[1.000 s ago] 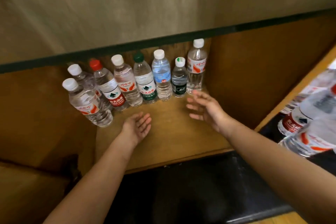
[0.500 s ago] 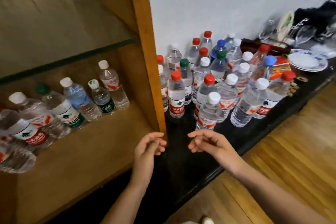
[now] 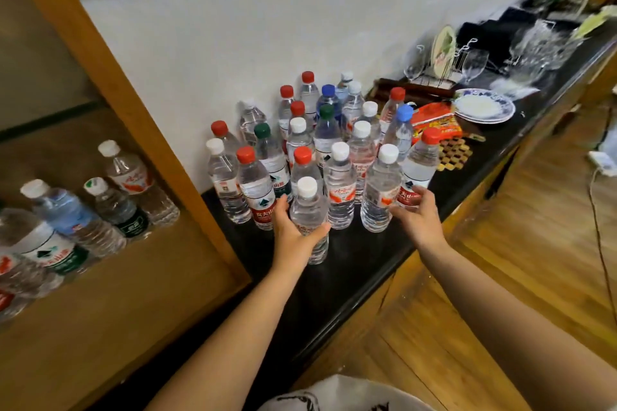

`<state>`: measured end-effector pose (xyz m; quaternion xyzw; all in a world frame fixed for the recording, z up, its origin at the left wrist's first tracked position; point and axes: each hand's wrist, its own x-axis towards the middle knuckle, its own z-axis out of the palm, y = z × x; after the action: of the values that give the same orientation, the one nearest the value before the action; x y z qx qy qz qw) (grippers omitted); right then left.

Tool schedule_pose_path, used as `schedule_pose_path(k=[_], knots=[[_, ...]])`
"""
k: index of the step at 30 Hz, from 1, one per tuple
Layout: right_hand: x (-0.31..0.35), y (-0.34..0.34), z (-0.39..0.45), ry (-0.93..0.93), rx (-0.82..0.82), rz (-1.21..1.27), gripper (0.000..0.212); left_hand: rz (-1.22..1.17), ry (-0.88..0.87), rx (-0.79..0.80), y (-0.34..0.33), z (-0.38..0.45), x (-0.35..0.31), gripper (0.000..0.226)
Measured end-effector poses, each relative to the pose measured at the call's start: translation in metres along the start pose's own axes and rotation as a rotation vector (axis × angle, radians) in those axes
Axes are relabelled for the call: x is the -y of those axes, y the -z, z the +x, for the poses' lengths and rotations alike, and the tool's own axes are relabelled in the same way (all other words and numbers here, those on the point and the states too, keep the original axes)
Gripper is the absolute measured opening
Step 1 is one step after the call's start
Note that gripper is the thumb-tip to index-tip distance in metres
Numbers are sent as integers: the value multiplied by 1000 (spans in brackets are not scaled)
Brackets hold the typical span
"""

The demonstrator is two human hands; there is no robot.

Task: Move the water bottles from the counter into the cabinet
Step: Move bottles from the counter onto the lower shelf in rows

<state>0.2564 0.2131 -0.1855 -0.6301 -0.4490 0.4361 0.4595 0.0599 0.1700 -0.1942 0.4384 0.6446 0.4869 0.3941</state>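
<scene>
While L hand (image 3: 293,233) grips upright white-cap bottle (image 3: 309,210), R hand (image 3: 415,215) grips upright red-cap bottle (image 3: 419,167).

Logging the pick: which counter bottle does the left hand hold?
The white-capped bottle at the very front of the cluster, nearest the counter edge; the left hand wraps its lower body.

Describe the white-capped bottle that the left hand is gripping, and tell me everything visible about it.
The white-capped bottle is clear ribbed plastic, apparently full of water, with a round white screw cap and a partly hidden label with red print. It stands upright on the black counter, the nearest bottle in the cluster. The left hand wraps its middle, thumb on one side and fingers on the other. The red-capped bottle stands right behind it.
</scene>
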Motion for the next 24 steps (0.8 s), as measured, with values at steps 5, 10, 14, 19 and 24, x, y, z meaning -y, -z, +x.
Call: schedule_pose_path(k=[5, 10, 14, 19, 24], knots=[[8, -2, 34, -38, 117, -63, 84, -39, 40, 13, -10, 5, -1, 71], [5, -9, 51, -11, 224, -30, 83, 37, 46, 7, -9, 12, -3, 59], [0, -7, 59, 49, 211, -169, 76, 133, 39, -15, -9, 15, -2, 59], [-6, -2, 62, 113, 244, -323, 69, 206, 50, -35, -8, 16, -1, 62], [-12, -3, 50, 169, 182, -291, 76, 292, 7, -27, -7, 16, 1, 74]])
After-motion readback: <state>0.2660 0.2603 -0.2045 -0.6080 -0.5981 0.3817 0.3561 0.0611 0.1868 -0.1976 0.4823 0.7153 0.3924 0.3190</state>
